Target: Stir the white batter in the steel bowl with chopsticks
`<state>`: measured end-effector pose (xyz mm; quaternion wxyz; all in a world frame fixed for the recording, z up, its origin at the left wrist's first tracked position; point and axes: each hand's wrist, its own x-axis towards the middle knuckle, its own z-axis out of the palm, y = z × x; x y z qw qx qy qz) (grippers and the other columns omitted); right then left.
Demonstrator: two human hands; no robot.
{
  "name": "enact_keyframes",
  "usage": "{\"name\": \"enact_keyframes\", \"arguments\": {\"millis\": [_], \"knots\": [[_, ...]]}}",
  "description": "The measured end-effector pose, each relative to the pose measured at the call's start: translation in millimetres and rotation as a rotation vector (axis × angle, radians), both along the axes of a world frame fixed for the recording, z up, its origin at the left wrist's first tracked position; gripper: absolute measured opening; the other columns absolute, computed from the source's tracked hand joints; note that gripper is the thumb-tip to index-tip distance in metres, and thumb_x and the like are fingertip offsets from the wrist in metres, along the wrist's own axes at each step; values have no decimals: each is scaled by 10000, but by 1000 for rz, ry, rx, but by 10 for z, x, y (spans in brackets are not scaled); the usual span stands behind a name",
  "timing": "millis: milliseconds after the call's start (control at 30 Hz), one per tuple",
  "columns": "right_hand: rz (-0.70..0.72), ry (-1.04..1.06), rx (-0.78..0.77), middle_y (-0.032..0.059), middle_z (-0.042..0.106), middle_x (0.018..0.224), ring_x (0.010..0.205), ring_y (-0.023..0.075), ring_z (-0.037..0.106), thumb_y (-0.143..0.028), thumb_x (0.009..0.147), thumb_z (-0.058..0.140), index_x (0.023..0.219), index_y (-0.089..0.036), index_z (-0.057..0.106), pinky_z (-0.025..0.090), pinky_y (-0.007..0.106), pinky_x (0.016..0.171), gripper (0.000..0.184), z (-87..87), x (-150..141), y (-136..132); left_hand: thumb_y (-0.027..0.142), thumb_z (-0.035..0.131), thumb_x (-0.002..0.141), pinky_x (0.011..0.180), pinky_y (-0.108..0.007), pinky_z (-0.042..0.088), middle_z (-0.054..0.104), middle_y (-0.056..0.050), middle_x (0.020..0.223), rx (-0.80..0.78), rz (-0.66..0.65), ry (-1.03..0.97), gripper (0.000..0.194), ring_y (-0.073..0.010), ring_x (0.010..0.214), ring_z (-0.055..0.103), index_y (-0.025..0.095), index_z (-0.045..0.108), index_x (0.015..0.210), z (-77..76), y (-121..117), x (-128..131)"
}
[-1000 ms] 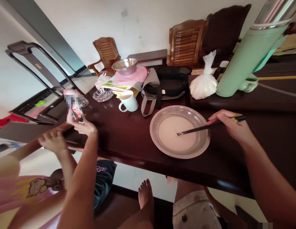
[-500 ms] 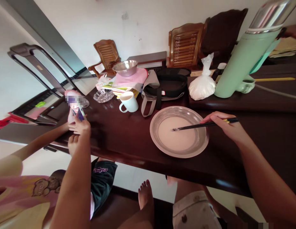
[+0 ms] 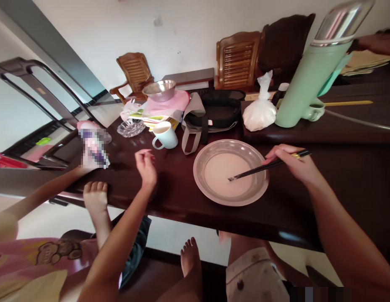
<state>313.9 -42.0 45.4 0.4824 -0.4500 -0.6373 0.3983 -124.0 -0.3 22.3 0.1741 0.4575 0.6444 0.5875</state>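
My right hand (image 3: 291, 161) grips a pair of black chopsticks (image 3: 254, 171) with gold bands. Their whitish tips are dipped in pale, milky liquid (image 3: 223, 172) inside a wide, shallow metal bowl (image 3: 199, 184). My left hand (image 3: 146, 167) hovers over the table, left of the bowl and in front of a white mug (image 3: 165, 136). Its fingers are loosely bent and apart, with nothing in them. Farther left, another person's hand is partly hidden at a blurred-out phone (image 3: 97, 151).
On the dark table (image 3: 176, 184) are a glass ashtray (image 3: 131, 128), a steel bowl (image 3: 159, 90) on a pink item, a black-and-grey bag (image 3: 191, 119), a tied bag of white powder (image 3: 259, 113) and a tall green thermos (image 3: 314, 84). Another person sits at the left.
My left hand has come away from the phone and moved right, over the table. The chopstick tips have shifted slightly within the liquid. The view has turned a little.
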Motion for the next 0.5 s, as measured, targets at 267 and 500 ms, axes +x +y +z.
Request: {"name": "enact_keyframes", "arguments": {"millis": [267,500], "knots": [[-87,11,55,3,733,726,723,190,689,-437,909,568,792,-249,715,527,330,766,265,-17,46,32,441,516,851,526,-239,360,519,20,588,-318,-433,-464,307,-108,523,470,188,530,679,-228,114,1046],[-13,-218,112,31,750,895,887,219,688,-452,906,567,842,-264,766,518,346,837,281,4,-1,28,417,706,714,538,-213,335,472,52,595,-266,-525,-563,331,-85,552,403,177,502,612,-245,40,1139]]}}
